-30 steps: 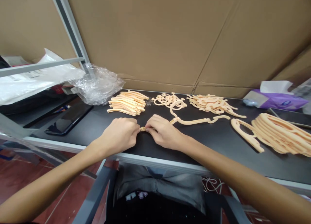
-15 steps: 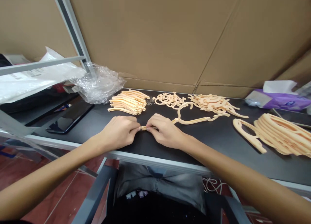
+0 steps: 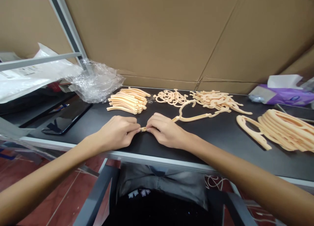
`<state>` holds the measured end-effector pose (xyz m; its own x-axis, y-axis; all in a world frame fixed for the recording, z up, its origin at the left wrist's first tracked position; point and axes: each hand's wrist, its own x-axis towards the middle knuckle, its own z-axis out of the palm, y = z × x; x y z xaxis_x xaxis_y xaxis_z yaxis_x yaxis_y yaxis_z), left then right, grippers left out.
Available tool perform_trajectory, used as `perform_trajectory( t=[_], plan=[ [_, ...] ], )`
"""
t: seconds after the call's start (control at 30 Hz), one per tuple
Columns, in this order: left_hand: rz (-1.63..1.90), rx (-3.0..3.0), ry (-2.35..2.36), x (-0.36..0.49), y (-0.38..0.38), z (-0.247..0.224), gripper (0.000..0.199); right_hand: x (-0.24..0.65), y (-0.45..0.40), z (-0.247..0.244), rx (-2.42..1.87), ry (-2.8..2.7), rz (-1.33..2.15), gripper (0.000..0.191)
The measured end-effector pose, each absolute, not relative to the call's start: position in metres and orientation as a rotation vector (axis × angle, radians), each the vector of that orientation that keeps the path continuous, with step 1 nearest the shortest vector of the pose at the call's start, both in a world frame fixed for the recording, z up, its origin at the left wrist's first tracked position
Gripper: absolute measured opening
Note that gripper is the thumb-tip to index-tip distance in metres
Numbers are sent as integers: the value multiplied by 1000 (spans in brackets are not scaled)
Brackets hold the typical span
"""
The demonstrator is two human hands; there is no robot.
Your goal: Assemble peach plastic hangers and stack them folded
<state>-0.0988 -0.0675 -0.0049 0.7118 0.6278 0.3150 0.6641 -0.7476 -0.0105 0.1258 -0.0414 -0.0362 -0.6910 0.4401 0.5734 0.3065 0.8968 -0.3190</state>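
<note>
Over the front part of the dark table, my left hand (image 3: 119,132) pinches the left end of a cream plastic hanger (image 3: 196,117). Close beside it on the right, my right hand (image 3: 166,130) is closed on the same hanger's left arm and hides part of it. A short jointed bit shows between my fingertips. The hanger's hook and right arm stretch out to the right over the table. Behind my hands lie a stack of curved cream bars (image 3: 129,100), a heap of small hooks (image 3: 171,97) and a heap of cream arm pieces (image 3: 216,100).
Folded cream hangers (image 3: 287,131) are stacked at the right, near a purple tissue pack (image 3: 284,94). A black phone (image 3: 66,118) and crumpled clear plastic (image 3: 98,82) are at the left. A metal frame post (image 3: 70,23) rises there. The table's front edge (image 3: 157,160) runs below my wrists.
My hands remain closed on the hanger, close together. Its hook and right arm sit slightly higher in the view, as the camera view has shifted a little.
</note>
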Motion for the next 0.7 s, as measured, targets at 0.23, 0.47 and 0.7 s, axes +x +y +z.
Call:
perform_trajectory(
  t=[0.23, 0.47, 0.7],
  plan=[
    [-419, -2955, -979, -99, -57, 2, 34, 125, -37, -39, -491, -2395, 239, 18],
    [-451, -2749, -1078, -101, -64, -8, 29, 126, -43, -30, -562, -2421, 264, 19],
    [-444, -2690, -1080, -100, -67, -8, 27, 128, -43, -25, -640, -2404, 298, 9]
  ],
)
